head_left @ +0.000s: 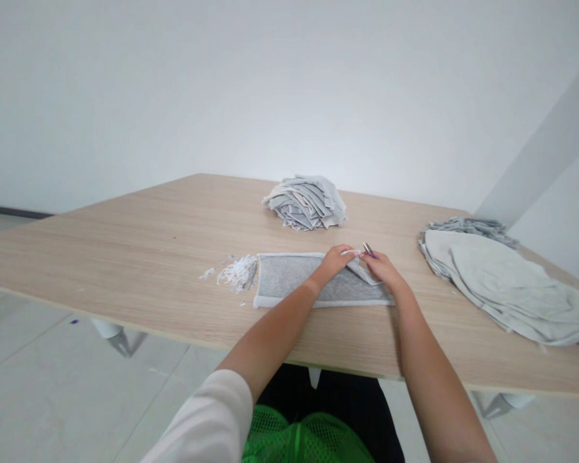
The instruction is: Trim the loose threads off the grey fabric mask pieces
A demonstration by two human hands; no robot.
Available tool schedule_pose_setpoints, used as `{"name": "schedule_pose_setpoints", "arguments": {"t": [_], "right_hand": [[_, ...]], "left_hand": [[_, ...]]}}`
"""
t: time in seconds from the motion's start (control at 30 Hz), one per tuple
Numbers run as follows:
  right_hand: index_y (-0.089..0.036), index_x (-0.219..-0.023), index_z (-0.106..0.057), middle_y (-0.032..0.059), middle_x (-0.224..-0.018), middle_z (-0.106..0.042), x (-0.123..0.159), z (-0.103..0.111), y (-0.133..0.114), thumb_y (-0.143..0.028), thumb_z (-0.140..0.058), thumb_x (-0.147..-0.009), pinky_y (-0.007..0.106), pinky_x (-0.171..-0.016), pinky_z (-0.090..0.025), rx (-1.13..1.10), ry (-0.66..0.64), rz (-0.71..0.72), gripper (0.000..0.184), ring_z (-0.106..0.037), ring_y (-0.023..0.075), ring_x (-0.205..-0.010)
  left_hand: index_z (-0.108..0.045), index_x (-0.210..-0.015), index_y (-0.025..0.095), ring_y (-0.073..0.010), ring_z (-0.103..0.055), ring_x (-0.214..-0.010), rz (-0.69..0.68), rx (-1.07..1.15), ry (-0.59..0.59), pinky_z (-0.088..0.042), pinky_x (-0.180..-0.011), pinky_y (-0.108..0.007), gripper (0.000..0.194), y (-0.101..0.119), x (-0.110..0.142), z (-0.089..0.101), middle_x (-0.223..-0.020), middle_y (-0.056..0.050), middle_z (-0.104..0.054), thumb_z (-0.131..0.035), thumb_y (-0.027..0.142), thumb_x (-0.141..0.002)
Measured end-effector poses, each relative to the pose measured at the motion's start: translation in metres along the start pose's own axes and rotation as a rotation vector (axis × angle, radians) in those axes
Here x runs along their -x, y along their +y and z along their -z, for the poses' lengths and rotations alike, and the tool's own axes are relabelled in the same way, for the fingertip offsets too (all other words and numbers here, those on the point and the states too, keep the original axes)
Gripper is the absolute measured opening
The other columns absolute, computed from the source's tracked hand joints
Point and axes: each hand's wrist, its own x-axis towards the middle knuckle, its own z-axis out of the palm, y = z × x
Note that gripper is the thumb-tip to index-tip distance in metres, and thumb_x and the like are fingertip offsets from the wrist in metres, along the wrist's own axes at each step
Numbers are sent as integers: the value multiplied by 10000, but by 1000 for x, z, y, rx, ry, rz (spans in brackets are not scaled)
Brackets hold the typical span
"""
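Note:
A flat grey cloth piece [289,276] with pale edges lies on the table before me, its upper right part lifted and folded back. My left hand [338,259] pinches the cloth's far edge. Close beside it, my right hand [382,269] is closed around what look like small thread snips [368,249], metal tips pointing away and a bit of purple showing. The right fingers also meet the lifted cloth edge; most of the snips is hidden in the hand. White cut scraps [240,272] are heaped against the cloth's left end.
A stack of folded grey cloth pieces [307,202] sits toward the back of the wooden table [125,238]. At the right, a larger pile of pale grey cloths [502,283] reaches the table's edge. Behind the table stands a white wall [222,90].

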Motion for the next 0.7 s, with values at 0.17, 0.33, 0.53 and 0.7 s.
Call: {"name": "schedule_pose_setpoints", "arguments": {"t": [0.17, 0.33, 0.53, 0.7], "right_hand": [[-212, -1009, -644, -84, -543, -368, 3, 0, -8, -564, -622, -847, 234, -418, -133, -151, -41, -120, 388, -255, 91, -422], [-212, -1012, -615, -82, -591, -355, 3, 0, -8, -586, -526, -893, 224, -416, -65, -335, -112, -191, 402, -198, 78, -414], [-217, -1050, -651, -70, -587, -392, 2, -1, -4, -668, -530, -886, 239, -427, -143, -169, -79, -76, 495, -256, 100, -434], [-219, -939, -661, -25, -627, -515, -1, -3, 0, -691, -475, -920, 254, -491, -293, 51, -10, 105, 508, -404, 135, -516]], "left_hand": [[-784, -949, 155, -227, -685, -1017, -22, -3, -31, -509, -988, -312, 326, 5, 2, 3, -1013, -62, -789, -616, 432, -917], [-779, -938, 157, -216, -676, -991, 3, -33, -21, -514, -960, -300, 333, 2, -1, 2, -984, -49, -781, -600, 437, -922], [-781, -965, 162, -215, -681, -1019, -39, 22, -19, -505, -988, -303, 332, 1, 0, 4, -1031, -53, -788, -593, 434, -933], [-781, -961, 171, -217, -692, -1069, -74, 57, -29, -498, -1033, -311, 339, 0, 0, 5, -1074, -60, -794, -572, 439, -951]]}}
